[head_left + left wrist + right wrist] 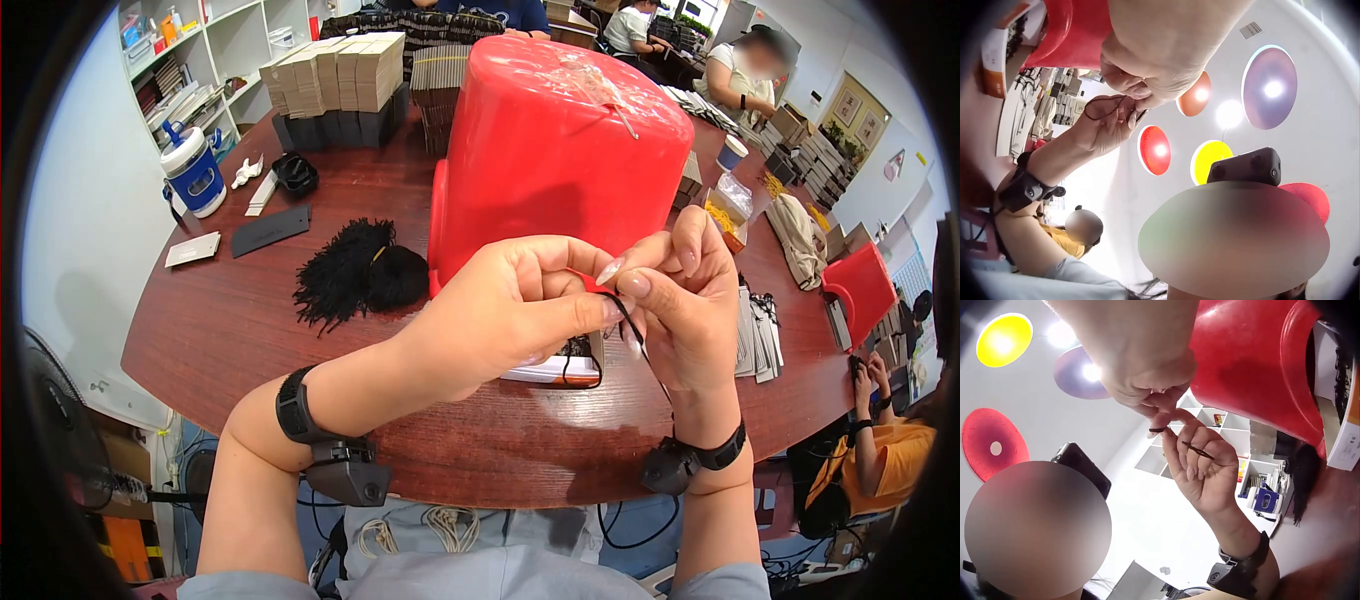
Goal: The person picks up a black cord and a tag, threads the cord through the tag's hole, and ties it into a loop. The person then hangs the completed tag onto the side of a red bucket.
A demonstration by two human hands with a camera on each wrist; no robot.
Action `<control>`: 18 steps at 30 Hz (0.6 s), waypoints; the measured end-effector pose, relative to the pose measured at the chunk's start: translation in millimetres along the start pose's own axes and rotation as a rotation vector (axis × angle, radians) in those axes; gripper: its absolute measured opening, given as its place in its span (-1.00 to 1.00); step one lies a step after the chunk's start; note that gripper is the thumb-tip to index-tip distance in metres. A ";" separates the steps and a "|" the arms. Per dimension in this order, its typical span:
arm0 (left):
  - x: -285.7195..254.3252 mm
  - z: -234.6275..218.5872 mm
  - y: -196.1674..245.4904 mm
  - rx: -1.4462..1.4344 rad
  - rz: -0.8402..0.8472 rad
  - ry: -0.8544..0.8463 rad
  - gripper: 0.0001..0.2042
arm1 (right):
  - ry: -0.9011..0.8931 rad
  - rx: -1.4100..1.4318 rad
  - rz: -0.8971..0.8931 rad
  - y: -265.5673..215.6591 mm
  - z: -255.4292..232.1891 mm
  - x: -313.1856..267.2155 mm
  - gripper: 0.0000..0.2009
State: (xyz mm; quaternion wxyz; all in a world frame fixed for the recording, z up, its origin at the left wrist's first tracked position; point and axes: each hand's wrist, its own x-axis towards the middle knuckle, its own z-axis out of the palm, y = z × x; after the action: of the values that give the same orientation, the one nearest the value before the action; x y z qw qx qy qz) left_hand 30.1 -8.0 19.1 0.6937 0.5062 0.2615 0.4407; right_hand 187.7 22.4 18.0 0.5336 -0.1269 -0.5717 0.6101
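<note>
Both hands meet in front of the upturned red bin, working on a thin black cord (640,345). My left hand (520,300) pinches the cord between thumb and forefinger. Opposite it, my right hand (690,310) pinches the cord close to the left fingertips, and a length runs down past its palm. In the left wrist view the cord (1087,112) makes a loop beside the right hand (1107,131). A strand of cord (1200,451) crosses the left hand's fingers (1194,434) in the right wrist view. Beneath the hands is a white and orange box (545,374) with black cords inside, partly hidden.
The large red bin (560,170) stands upside down mid-table. Black tassels (350,275) lie to its left, near a blue and white jug (193,175). Stacked cards (335,75) stand behind. Tagged grey strips (758,335) lie at the right; other people sit around.
</note>
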 end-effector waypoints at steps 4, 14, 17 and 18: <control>-0.5 0.4 -3.2 0.035 0.019 0.023 -0.81 | 0.016 0.015 0.003 -2.4 2.5 0.2 -0.67; -0.1 -2.7 -7.8 -0.312 -0.092 -0.138 -0.83 | -0.029 0.297 0.206 -11.4 6.5 -1.7 -0.68; -0.2 -4.0 -9.6 -0.309 -0.068 -0.172 -0.82 | -0.034 0.333 0.273 -12.4 3.4 -3.1 -0.69; -0.4 -4.2 -9.9 -0.321 -0.054 -0.192 -0.81 | -0.047 0.339 0.301 -11.8 1.7 -3.6 -0.70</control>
State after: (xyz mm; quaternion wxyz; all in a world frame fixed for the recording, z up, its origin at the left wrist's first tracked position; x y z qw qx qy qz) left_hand 29.9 -7.4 8.4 0.7989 0.4217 0.1337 0.4075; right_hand 193.8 15.9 26.8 0.4369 -0.1049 -0.4479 0.7730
